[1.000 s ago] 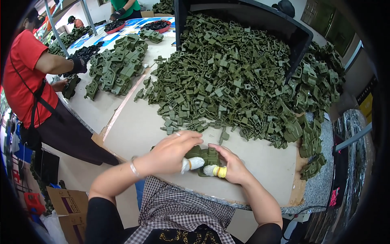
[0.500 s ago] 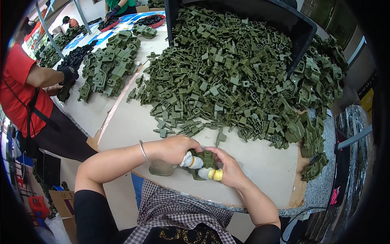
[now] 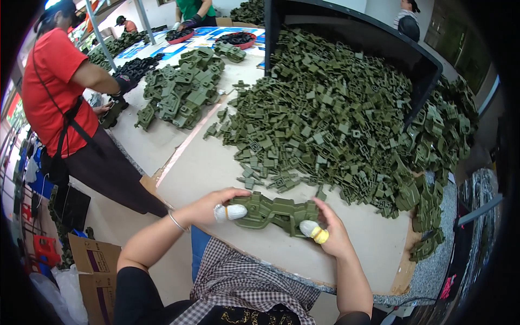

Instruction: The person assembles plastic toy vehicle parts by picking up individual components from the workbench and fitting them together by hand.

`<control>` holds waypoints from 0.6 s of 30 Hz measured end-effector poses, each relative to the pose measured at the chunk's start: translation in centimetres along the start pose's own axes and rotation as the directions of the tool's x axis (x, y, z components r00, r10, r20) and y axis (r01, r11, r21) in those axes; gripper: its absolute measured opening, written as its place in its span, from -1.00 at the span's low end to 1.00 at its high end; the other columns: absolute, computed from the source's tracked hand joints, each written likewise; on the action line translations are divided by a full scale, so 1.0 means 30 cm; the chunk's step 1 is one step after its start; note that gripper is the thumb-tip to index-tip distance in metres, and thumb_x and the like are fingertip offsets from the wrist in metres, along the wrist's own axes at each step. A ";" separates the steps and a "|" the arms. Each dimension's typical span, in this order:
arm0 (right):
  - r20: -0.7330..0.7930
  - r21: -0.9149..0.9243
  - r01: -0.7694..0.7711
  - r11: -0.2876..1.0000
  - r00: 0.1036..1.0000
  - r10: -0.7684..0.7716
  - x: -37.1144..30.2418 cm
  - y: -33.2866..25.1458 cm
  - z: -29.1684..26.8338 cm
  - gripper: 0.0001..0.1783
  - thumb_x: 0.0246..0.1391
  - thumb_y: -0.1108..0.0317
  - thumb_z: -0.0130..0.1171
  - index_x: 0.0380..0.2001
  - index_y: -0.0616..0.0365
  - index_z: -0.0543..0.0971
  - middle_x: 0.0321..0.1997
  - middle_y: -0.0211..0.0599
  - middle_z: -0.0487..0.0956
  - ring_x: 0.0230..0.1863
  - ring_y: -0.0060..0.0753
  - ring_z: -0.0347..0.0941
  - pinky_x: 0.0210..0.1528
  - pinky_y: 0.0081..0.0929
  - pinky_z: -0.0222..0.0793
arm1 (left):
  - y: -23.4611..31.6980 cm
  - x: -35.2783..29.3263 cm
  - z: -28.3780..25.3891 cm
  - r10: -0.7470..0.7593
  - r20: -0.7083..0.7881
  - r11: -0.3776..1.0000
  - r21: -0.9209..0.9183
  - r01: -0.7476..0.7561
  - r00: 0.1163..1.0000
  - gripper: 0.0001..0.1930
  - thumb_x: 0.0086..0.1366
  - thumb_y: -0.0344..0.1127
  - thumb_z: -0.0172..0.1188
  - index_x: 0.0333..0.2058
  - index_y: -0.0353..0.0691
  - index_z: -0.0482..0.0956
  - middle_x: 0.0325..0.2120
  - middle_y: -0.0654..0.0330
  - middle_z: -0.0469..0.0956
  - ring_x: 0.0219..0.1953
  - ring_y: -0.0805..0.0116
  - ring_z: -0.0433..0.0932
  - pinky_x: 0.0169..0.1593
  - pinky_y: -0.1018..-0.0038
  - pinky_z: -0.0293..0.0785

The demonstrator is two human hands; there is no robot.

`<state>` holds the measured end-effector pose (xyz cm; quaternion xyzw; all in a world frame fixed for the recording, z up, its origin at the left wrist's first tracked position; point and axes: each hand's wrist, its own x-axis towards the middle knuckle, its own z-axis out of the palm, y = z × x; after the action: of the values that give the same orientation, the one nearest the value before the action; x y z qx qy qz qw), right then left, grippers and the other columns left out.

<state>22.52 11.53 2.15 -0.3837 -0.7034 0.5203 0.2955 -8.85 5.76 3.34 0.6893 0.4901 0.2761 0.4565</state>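
Note:
My left hand point(image 3: 216, 208) and my right hand point(image 3: 335, 235) grip the two ends of a long olive-green moulded plastic part point(image 3: 271, 212), held level over the near edge of the table point(image 3: 336, 262). Both thumbs are wrapped in white covering, the right one with a wide yellow band. The thumbs press the near side while the fingers reach round the ends. Just beyond the part spreads a big heap of small olive-green plastic pieces point(image 3: 319, 124), its closest pieces a short way from my fingers.
A black bin point(image 3: 428, 65) stands tipped behind the heap. Larger green parts are piled at the left point(image 3: 184, 89) and along the right edge point(image 3: 428, 211). A person in a red shirt point(image 3: 59, 81) works at the left. Red bowls point(image 3: 249, 43) hold black pieces farther back. An open carton point(image 3: 95, 265) sits below left.
My hands have moved apart to the ends of the green part, which now shows lengthwise between them. The whole view has shifted, bringing the scene to the right and slightly down.

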 end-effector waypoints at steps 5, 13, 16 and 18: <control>-0.033 -0.601 0.384 0.701 0.864 -0.502 0.016 -0.213 0.062 -0.20 -0.32 0.19 0.38 0.01 0.26 0.27 0.01 -0.06 0.32 0.02 -0.06 0.26 0.07 -0.29 0.20 | -0.033 -0.027 0.084 0.023 -0.208 0.990 -0.135 -0.052 0.978 -0.51 0.13 -0.36 0.15 0.06 -0.19 0.29 -0.04 0.19 0.35 -0.03 0.44 0.36 -0.01 0.54 0.28; 0.226 -0.737 0.424 0.526 0.888 -0.401 0.112 -0.202 0.222 -0.33 -0.20 0.30 0.13 0.06 0.28 0.26 -0.31 -0.23 0.41 -0.25 -0.29 0.33 -0.20 -0.42 0.31 | -0.050 -0.035 0.157 -0.013 -0.269 0.932 -0.353 -0.086 0.963 -0.46 0.14 -0.38 0.16 0.07 -0.30 0.18 -0.07 0.13 0.36 -0.02 0.41 0.36 0.02 0.49 0.31; 0.195 -0.754 0.455 0.473 0.844 -0.500 0.105 -0.182 0.226 -0.32 -0.24 0.42 0.08 0.07 0.30 0.25 -0.38 -0.25 0.41 -0.28 -0.31 0.33 -0.26 -0.47 0.33 | -0.058 -0.024 0.150 0.025 -0.229 0.921 -0.374 -0.112 0.973 -0.50 0.14 -0.39 0.16 0.04 -0.29 0.20 -0.07 0.15 0.36 -0.05 0.42 0.38 0.02 0.50 0.31; 0.242 -0.716 0.469 0.518 0.862 -0.446 0.116 -0.216 0.218 -0.30 -0.23 0.40 0.10 0.08 0.33 0.22 -0.40 -0.23 0.43 -0.28 -0.27 0.34 -0.24 -0.44 0.34 | -0.030 -0.019 0.140 0.006 -0.200 0.942 -0.329 -0.073 0.980 -0.52 0.14 -0.40 0.16 0.03 -0.28 0.22 -0.09 0.16 0.38 -0.08 0.45 0.40 0.00 0.52 0.32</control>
<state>13.84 10.09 6.56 -0.2651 -0.9333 0.0892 0.2251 -5.96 3.83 0.76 0.5809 0.4648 0.4309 0.5108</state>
